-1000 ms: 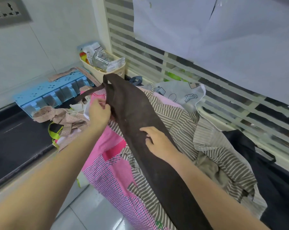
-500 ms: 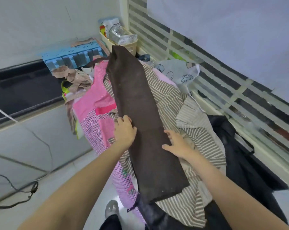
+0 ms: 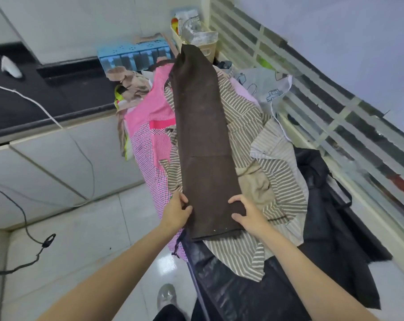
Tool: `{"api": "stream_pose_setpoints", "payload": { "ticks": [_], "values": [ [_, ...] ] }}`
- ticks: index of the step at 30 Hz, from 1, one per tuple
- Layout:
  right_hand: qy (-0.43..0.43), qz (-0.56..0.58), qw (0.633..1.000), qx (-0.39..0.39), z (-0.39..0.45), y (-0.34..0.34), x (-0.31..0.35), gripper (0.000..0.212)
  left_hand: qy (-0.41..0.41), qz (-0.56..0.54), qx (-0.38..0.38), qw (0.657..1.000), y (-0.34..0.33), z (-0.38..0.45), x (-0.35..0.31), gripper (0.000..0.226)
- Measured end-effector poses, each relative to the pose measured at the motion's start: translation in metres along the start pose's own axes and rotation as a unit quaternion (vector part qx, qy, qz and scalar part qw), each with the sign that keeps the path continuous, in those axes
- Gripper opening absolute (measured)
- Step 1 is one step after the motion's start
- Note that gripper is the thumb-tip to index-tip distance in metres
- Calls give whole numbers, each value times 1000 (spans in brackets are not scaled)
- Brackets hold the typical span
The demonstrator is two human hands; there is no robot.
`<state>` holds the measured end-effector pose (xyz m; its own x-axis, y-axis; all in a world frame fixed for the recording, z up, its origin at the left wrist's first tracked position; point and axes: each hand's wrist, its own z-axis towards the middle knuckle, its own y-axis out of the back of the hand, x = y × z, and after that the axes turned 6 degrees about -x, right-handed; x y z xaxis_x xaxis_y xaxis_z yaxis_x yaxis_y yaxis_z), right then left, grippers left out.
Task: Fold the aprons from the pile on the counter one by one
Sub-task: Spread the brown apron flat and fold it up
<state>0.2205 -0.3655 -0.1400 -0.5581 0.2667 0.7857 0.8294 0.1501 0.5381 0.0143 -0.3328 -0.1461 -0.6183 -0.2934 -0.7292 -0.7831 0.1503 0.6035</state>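
Long brown apron [image 3: 202, 140] folded into a narrow strip, lying lengthwise atop the pile of aprons [image 3: 265, 158] on the desk. Left hand [image 3: 176, 210] pinching its near left edge; right hand [image 3: 248, 213] curled over its near right edge. Striped apron [image 3: 282, 172] directly beneath, pink checked apron [image 3: 150, 144] just left.

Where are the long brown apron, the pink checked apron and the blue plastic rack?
brown apron [image 3: 203, 140], head view, middle of the folded strip.
pink checked apron [image 3: 147, 144], head view, checked part left of the brown one.
blue plastic rack [image 3: 131, 54], head view, its front wall.
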Motion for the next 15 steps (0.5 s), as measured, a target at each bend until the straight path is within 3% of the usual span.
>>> {"api": "stream_pose_setpoints", "payload": {
  "ticks": [3, 6, 8, 11, 15],
  "values": [
    [12, -56, 998, 1, -9, -3, -6, 27, 4, 35, -9, 999, 2, -9, 8, 35],
    [46, -132, 990, -18, -23, -3, -7, 27, 45, 17, -13, 999, 0, -20, 13, 30],
    [64, -158, 985, -13, -32, 0, -9, 38, 54, 8, -21, 998, -2, -25, 13, 27],
    [107, -274, 955, 47, -40, 1, -10, 63, -4, 43, -10, 999, -2, -32, 8, 25],
    [154, -397, 905, -11, -44, -6, -4, 61, -70, 125, 46, 989, -4, -46, 4, 39]
  ]
}}
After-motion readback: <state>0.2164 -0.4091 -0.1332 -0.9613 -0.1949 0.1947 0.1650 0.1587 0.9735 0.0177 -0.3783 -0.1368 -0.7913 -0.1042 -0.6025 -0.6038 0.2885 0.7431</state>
